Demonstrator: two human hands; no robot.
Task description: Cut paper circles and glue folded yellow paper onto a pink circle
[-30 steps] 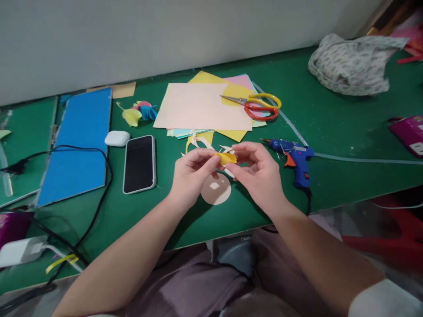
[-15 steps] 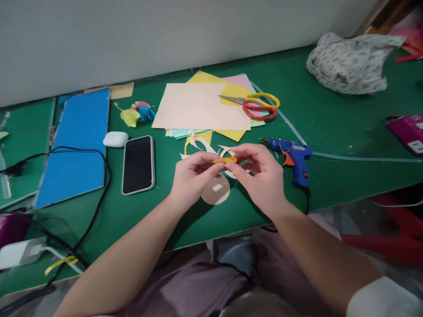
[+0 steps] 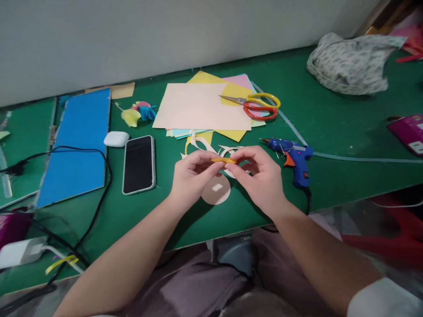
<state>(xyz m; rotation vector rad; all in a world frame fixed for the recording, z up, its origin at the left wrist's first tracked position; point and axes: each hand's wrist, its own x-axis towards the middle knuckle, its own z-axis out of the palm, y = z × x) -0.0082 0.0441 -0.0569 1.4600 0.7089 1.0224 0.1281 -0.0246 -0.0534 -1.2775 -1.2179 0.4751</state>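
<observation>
Between the fingertips of both my hands is a small orange-yellow piece of paper (image 3: 224,160), seen nearly edge-on. My left hand (image 3: 191,176) pinches its left end with thumb and index finger. Its right end is pinched the same way by my right hand (image 3: 259,178). Just below them on the table lies a pale pink paper circle (image 3: 216,191) with a small white patch on it. Curled paper offcuts (image 3: 201,143) lie behind my hands, partly hidden by them.
A blue glue gun (image 3: 294,156) lies right of my hands. Scissors (image 3: 253,105) rest on stacked coloured paper (image 3: 194,105) behind. To the left are a phone (image 3: 139,165), a white earbud case (image 3: 116,139), paper petals (image 3: 135,113), a blue board (image 3: 76,149) and black cable (image 3: 107,176).
My fingers have shifted very slightly around the orange-yellow paper, and its right end looks a little flatter. Both hands keep their pinch; nothing else has visibly moved.
</observation>
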